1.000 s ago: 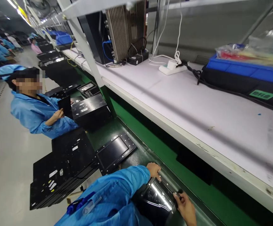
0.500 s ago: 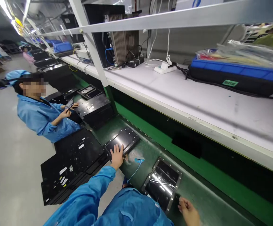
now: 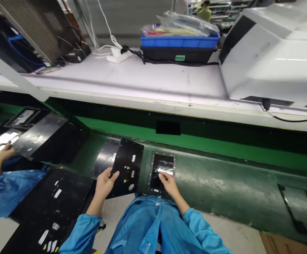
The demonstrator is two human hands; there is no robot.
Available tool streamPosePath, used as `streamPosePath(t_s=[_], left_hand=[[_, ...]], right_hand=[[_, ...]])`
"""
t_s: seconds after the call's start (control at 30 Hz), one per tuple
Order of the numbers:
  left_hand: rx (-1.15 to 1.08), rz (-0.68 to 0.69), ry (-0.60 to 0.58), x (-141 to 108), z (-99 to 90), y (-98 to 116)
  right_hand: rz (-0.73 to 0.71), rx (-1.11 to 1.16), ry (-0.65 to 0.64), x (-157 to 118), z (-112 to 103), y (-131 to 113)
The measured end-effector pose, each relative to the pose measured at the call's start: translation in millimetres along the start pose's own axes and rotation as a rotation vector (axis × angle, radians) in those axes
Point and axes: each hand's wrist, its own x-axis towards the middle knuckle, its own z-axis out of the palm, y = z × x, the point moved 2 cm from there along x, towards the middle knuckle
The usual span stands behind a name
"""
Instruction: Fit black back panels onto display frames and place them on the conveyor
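Note:
My left hand [image 3: 106,182] grips the left edge of a black panel [image 3: 128,158] marked with small white and yellow labels. That panel is tilted and overlaps a dark plate with white dots [image 3: 104,157] on the green bench. Over the lower right part of a framed glossy black panel [image 3: 162,164] is my right hand [image 3: 168,184], its fingers pinched together; whatever is between them is too small to make out. The framed panel lies flat, with dots along its border.
Stacked black panels [image 3: 55,197] stand at the lower left, near a co-worker's hand [image 3: 4,154]. A white shelf [image 3: 164,83] runs above the bench, carrying a blue bin [image 3: 180,41] and a white machine [image 3: 280,60]. A black bracket [image 3: 301,208] lies at right.
The view has swung right. My left hand has gone from resting on the dotted plate to holding a labelled black panel. My right hand has moved from beside the framed panel to over it.

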Motion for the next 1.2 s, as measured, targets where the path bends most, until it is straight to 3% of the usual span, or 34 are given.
streamPosePath(t_s=[0.07, 0.13, 0.23, 0.3, 0.4, 0.57, 0.73, 0.8, 0.9, 0.97, 1.03, 1.2], left_hand=[[-0.33, -0.102, -0.197, -7.5, 46.9, -0.8], [-0.443, -0.182, -0.3, -16.1, 103.3, -8.2], [-0.429, -0.204, -0.387, -24.7, 178.1, -24.2], [-0.387, -0.2, -0.413, -26.8, 210.3, -34.6], [-0.282, -0.186, -0.429, -26.6, 231.7, -47.5], [0.062, -0.142, -0.341, -25.1, 230.6, -60.4], [0.282, -0.041, -0.227, -17.6, 222.9, -55.3], [0.328, -0.009, -0.167, -7.1, 210.0, -54.7], [0.401, -0.02, -0.011, 17.4, 175.1, -62.5], [0.435, -0.055, 0.056, 35.9, 151.6, -71.9], [0.434, -0.063, 0.029, 53.3, 137.9, -81.0], [0.288, -0.023, -0.201, 76.0, 140.3, -90.7]], right_hand=[[0.116, 0.189, -0.006, -5.5, 4.9, 7.0], [0.173, 0.293, 0.072, -6.6, -0.5, 15.9], [0.203, 0.106, 0.319, -1.6, -23.7, 32.0], [0.24, -0.086, 0.431, 3.3, -39.8, 42.5], [0.275, -0.249, 0.493, 9.9, -54.1, 54.4], [0.295, -0.492, 0.514, 12.0, -60.0, 60.3], [0.26, -0.679, 0.455, 6.2, -67.8, 54.2], [0.235, -0.722, 0.433, 3.8, -70.2, 50.9], [0.164, -0.763, 0.377, 3.8, -67.0, 46.9], [0.129, -0.745, 0.293, 5.6, -57.4, 44.4], [0.114, -0.663, 0.182, 8.8, -41.1, 40.3], [0.042, -0.478, -0.068, 27.0, 19.9, 22.2]])
